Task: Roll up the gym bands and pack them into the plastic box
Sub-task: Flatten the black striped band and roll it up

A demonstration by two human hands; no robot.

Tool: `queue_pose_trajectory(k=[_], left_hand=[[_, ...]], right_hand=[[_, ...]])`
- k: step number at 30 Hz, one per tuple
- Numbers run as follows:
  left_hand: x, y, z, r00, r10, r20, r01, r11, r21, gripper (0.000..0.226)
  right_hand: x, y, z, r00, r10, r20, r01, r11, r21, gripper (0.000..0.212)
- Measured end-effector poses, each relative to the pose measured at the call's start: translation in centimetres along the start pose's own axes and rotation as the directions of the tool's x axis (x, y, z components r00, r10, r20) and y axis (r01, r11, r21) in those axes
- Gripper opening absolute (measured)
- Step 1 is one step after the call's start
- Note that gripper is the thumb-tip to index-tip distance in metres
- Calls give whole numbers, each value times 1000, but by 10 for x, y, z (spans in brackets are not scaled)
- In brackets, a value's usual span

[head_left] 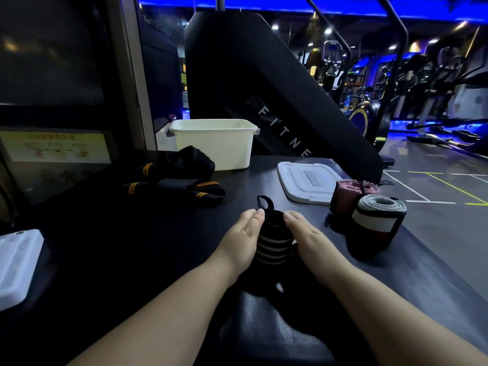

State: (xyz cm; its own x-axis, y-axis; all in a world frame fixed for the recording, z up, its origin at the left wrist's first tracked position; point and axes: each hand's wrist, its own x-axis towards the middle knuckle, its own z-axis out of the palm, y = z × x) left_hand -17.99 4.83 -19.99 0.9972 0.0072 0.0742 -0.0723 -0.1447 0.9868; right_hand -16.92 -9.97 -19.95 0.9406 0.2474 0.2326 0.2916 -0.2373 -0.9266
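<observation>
Gym band (273, 240), black with pale stripes, sits on the near middle of the desk (105, 260). It is pressed between the left grip (244, 233) and the right grip (303, 235), each with fingers straight along its sides. To roll it well, I would keep both edges level, keep the turns tight and tuck the loop in.

- **Rolled, at right:** one pink roll (346, 196) and one grey roll (377, 217).
- **Loose, far left:** seemingly two black-and-orange bands (174, 184).
- **Far:** one plastic box (211, 146).
- **Right of middle:** one lid (303, 183).
</observation>
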Motion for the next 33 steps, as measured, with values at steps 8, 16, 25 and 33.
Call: queue_pose_trajectory(k=[8, 16, 25, 33], left_hand=[[3, -5, 1, 999, -30, 34, 33, 996, -84, 30], [4, -3, 1, 999, -33, -35, 31, 998, -50, 26], [10, -3, 3, 1000, 11, 17, -10, 999, -40, 32], [10, -3, 1, 998, 3, 57, 1, 998, -63, 52]], right_hand=[[4, 0, 4, 998, 66, -11, -65, 998, 11, 46], [8, 0, 6, 994, 8, -106, 0, 997, 81, 29], [9, 0, 4, 989, 80, -122, -80, 997, 3, 18], [11, -2, 7, 985, 64, -161, -58, 997, 42, 22]])
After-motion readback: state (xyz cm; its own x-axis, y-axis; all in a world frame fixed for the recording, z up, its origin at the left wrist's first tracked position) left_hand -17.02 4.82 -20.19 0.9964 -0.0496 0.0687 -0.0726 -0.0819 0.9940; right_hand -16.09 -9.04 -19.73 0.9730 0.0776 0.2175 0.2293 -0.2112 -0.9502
